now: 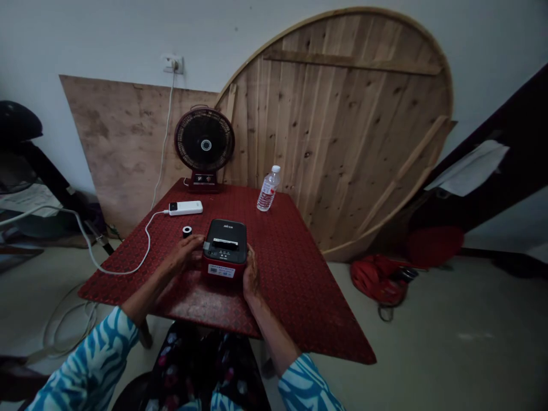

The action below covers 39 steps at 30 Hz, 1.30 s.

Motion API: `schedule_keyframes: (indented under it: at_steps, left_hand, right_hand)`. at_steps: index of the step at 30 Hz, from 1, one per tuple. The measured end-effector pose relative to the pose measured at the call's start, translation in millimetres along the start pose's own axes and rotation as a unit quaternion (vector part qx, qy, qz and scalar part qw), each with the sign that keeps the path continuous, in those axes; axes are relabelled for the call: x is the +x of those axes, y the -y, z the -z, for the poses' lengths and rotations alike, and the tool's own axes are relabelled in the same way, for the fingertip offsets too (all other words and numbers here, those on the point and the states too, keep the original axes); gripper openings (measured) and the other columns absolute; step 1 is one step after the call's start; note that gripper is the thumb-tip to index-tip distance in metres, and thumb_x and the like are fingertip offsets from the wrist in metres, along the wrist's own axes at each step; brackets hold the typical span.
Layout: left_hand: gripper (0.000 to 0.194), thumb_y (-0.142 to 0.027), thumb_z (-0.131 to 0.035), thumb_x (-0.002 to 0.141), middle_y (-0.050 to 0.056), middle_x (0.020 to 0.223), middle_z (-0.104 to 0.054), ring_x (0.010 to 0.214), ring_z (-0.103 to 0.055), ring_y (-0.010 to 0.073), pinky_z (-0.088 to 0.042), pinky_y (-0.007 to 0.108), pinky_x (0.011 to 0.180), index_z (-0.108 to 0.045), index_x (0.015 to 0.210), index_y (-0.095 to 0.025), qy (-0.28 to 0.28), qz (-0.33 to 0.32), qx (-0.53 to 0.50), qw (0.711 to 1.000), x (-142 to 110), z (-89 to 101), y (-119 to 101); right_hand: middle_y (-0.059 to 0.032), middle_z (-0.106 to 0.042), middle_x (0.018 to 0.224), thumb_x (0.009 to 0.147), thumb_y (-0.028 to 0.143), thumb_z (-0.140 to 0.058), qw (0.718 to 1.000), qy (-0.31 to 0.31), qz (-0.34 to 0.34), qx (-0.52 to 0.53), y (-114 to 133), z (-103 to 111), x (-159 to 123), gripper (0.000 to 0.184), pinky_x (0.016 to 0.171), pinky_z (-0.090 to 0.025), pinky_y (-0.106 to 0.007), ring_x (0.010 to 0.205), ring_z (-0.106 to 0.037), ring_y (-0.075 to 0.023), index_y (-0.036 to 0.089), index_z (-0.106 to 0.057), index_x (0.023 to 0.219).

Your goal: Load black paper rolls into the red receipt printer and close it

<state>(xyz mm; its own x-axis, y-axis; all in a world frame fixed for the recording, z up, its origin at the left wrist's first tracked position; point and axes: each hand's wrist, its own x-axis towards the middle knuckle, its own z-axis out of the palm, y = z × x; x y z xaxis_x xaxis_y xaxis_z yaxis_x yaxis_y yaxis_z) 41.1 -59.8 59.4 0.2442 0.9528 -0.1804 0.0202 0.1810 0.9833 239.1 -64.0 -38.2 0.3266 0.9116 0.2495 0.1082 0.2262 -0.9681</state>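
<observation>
Small black-and-red box-shaped label printer [225, 249] near front edge of red patterned surface [299, 268], long axis running front to back. Left hand [187, 251] and right hand [250, 277] clasping its opposite sides, equally close. Small black roll [187, 231] just left.

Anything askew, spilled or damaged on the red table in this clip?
Nothing stands out. The label printer sits flat between the left hand and right hand. The water bottle and fan stand upright, and the power bank lies flat with its cable attached. No spills show.
</observation>
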Motion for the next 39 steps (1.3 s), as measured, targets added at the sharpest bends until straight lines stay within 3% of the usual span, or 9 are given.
schedule_keyframes:
  at_steps: [3,9,25,39]
  left_hand:
    - [0.049,-0.038,-0.064,0.072,0.006,0.098,-0.067,0.072,-0.066,0.0163,-0.052,0.028,0.062,-0.051,0.115,-0.021,-0.002,0.047,-0.017,0.999,11.3,3.6,-5.7]
    - [0.059,-0.022,-0.071,0.061,0.006,0.094,-0.066,0.073,-0.063,0.0146,-0.051,0.023,0.060,-0.051,0.117,-0.018,0.015,0.069,-0.020,0.997,19.3,12.1,-8.7]
    - [0.058,-0.012,-0.062,0.059,0.002,0.081,-0.065,0.061,-0.059,0.0111,-0.050,0.022,0.055,-0.052,0.116,-0.019,-0.014,0.099,-0.106,0.989,24.4,1.8,-2.6]
    - [0.065,-0.010,-0.060,0.058,0.004,0.081,-0.067,0.057,-0.059,0.0117,-0.046,0.020,0.048,-0.050,0.121,-0.018,-0.005,0.075,-0.101,0.992,23.0,0.1,-0.3]
  right_hand:
    - [-0.0117,-0.050,0.130,0.087,0.060,-0.026,1.000,-0.005,-0.004,0.002,0.3,-0.6,-0.1,0.062,0.105,-0.031,-0.039,0.122,-0.044,-0.0200,0.017,-0.048,0.127]
    - [-0.0115,-0.054,0.127,0.085,0.061,-0.030,1.000,-0.024,0.001,0.012,1.7,-2.1,-0.3,0.062,0.105,-0.031,-0.042,0.120,-0.046,-0.0222,0.018,-0.053,0.122]
    - [-0.0101,-0.055,0.124,0.086,0.060,-0.031,0.999,-0.037,-0.010,0.024,5.7,-3.9,-3.3,0.059,0.103,-0.032,-0.042,0.119,-0.047,-0.0222,0.019,-0.054,0.121]
    - [-0.0087,-0.053,0.127,0.089,0.056,-0.029,0.999,-0.027,0.019,0.021,-0.3,-5.3,-1.0,0.054,0.104,-0.032,-0.041,0.118,-0.047,-0.0200,0.022,-0.052,0.123]
